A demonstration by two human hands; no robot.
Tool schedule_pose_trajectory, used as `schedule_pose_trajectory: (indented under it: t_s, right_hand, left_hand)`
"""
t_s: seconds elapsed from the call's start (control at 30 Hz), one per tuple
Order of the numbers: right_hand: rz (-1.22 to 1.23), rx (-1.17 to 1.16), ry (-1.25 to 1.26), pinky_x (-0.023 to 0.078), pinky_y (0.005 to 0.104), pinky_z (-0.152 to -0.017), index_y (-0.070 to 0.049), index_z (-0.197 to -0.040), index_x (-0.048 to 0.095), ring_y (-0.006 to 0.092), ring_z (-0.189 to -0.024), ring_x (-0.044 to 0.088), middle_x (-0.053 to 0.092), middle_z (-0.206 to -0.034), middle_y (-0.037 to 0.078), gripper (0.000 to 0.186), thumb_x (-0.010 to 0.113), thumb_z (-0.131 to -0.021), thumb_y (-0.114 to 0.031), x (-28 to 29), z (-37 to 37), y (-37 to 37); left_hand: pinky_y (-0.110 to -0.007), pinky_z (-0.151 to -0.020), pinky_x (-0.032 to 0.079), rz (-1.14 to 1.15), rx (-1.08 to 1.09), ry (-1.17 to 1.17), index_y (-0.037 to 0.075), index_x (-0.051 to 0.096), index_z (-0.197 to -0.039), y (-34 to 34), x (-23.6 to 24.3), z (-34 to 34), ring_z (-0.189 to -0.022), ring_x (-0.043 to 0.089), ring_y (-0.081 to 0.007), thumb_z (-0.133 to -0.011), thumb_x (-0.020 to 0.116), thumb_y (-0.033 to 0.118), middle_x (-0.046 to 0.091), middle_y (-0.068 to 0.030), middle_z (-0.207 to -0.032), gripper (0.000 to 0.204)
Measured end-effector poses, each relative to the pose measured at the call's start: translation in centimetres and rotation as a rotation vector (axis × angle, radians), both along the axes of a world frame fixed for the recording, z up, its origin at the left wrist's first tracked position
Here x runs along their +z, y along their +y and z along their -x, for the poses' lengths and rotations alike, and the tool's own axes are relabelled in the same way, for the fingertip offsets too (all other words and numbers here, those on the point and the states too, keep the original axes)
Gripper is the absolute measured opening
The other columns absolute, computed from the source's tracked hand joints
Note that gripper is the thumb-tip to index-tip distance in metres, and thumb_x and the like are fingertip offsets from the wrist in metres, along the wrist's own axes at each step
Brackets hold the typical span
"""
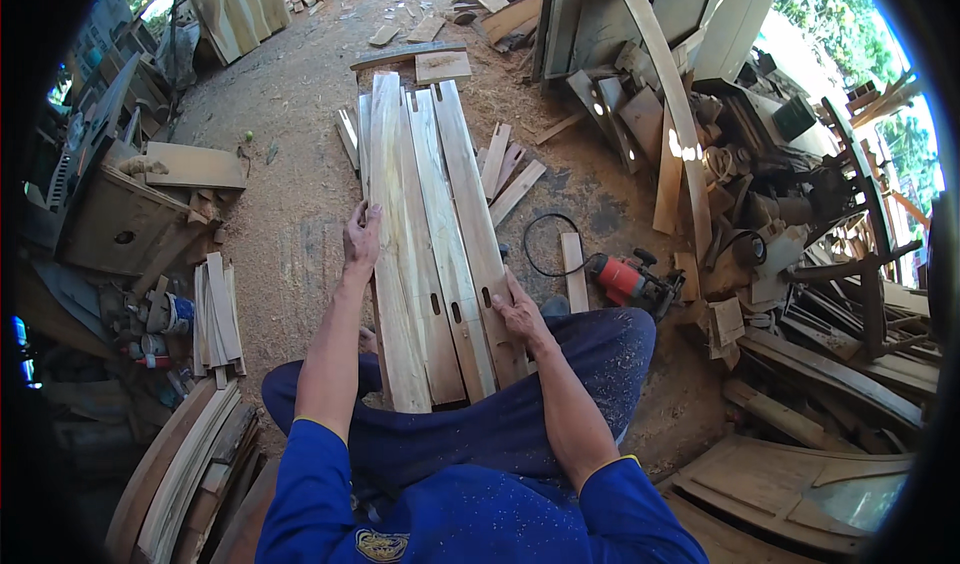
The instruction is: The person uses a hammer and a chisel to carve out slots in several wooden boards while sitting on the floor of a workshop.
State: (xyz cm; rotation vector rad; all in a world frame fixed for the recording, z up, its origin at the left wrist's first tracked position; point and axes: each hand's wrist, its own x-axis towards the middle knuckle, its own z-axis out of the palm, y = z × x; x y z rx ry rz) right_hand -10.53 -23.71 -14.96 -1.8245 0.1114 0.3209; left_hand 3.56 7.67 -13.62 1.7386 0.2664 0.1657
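Observation:
Several long wooden planks lie side by side in front of me, running away from my lap. The leftmost wide plank [392, 254] is pale, and my left hand [362, 238] grips its outer edge about midway along. On the right, a slotted plank [462, 179] has a short mortise at its far end and another near my knee. My right hand [519, 314] holds this plank's outer edge beside the nearer slot, fingers bent over it. Between them lie more planks with slots, one of them a streaked pale plank [447, 234]. The undersides of both hands are hidden.
A red power router [622, 280] with a black cable rests on the floor right of my knee, near a small wood strip [574, 272]. Offcuts [516, 192] lie beyond it. Scrap wood piles line the right; stacked strips [217, 314] stand left. Sawdust covers the floor.

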Motion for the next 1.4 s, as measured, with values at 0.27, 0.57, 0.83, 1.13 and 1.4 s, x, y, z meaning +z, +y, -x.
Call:
schedule_pose_trajectory:
  t_s: [0.27, 0.57, 0.83, 1.13, 1.4]
  right_hand:
    - [-0.004, -0.054, -0.095, 0.043, 0.0338, -0.102, -0.011, -0.156, 0.028, 0.0333, -0.123, 0.058, 0.059, -0.132, 0.026, 0.070, 0.062, -0.095, -0.018, -2.0, -0.3, 1.1]
    - [-0.068, -0.071, -0.017, 0.045, 0.0361, -0.099, -0.014, -0.154, 0.033, 0.0357, -0.119, 0.060, 0.061, -0.129, 0.026, 0.068, 0.063, -0.094, -0.023, -2.0, 0.3, 0.7]
    - [0.158, 0.014, -0.031, 0.043, 0.0378, -0.104, -0.013, -0.154, 0.032, 0.0380, -0.125, 0.056, 0.057, -0.135, 0.027, 0.072, 0.064, -0.093, -0.034, -1.6, 0.5, -0.6]
    - [0.104, 0.224, -0.032, 0.041, 0.0350, -0.107, -0.005, -0.151, 0.037, 0.0322, -0.123, 0.058, 0.061, -0.132, 0.022, 0.077, 0.065, -0.092, -0.045, -0.1, 2.7, -4.5]
    - [0.256, 0.012, 0.408, 0.051, 0.0400, -0.090, -0.002, -0.117, 0.068, 0.0283, -0.103, 0.067, 0.072, -0.106, 0.015, 0.045, 0.069, -0.087, -0.036, -14.3, -7.8, -15.7]
  left_hand:
    - [-0.034, -0.096, 0.047, -0.082, 0.127, 0.057, -0.001, 0.055, -0.134, 0.2, -0.3, -1.3, -0.109, 0.062, -0.0230, -0.097, 0.060, 0.038, 0.065, -0.0165, -0.121, 0.054]
    - [-0.042, -0.091, 0.049, -0.612, 0.075, 0.236, 0.000, 0.062, -0.122, 0.3, -0.5, 0.9, -0.105, 0.063, -0.0359, -0.098, 0.052, 0.047, 0.068, -0.0206, -0.113, 0.054]
    - [-0.045, -0.097, 0.046, -0.396, 0.175, 0.179, 0.001, 0.053, -0.134, -1.3, -0.8, -0.4, -0.119, 0.056, -0.0373, -0.098, 0.054, 0.037, 0.060, -0.0216, -0.126, 0.051]
    - [-0.050, -0.123, 0.010, -1.217, -0.691, -0.244, 0.020, 0.048, -0.146, -16.9, 5.6, 0.4, -0.148, 0.021, -0.0360, -0.096, 0.047, 0.054, 0.031, -0.0131, -0.158, 0.060]
    - [-0.051, -0.122, 0.012, -1.139, -0.701, -0.256, 0.009, 0.067, -0.120, -16.7, 1.2, -7.2, -0.146, 0.024, -0.0330, -0.093, 0.050, 0.062, 0.042, -0.0133, -0.147, 0.061]
